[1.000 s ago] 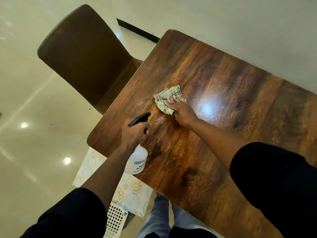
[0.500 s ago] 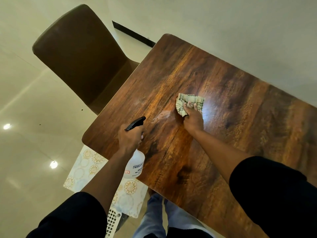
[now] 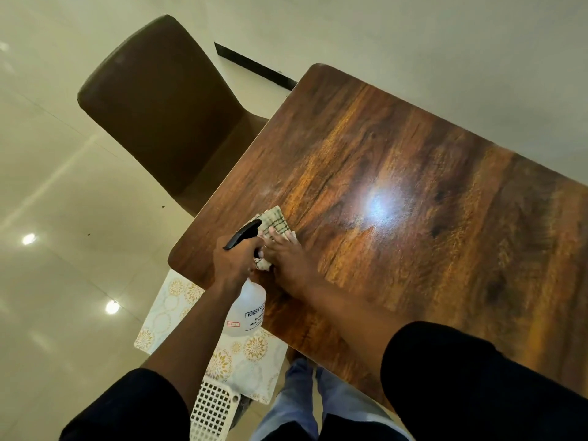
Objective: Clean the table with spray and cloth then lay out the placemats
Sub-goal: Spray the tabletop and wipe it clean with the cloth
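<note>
Wiping underway: my right hand (image 3: pixel 288 259) presses the cloth (image 3: pixel 275 222) flat-fingered on the table (image 3: pixel 413 218), my left hand (image 3: pixel 234 261) grips the spray bottle (image 3: pixel 246 308); placemats (image 3: pixel 178 308) wait below the table.

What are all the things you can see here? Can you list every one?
table: one, shiny brown wood, fills the right of the view.
cloth: one, pale checked, on the table near its left corner, under the right hand.
spray bottle: one, clear with a black trigger and a white label, held over the table's near edge.
placemats: patterned white and gold, count unclear, lying below the table's edge.
basket: one, white lattice, bottom of the view.
chair: one, brown, at the table's left side.
floor: glossy cream tiles.
left hand: grips the spray bottle.
right hand: presses flat on the cloth.
</note>
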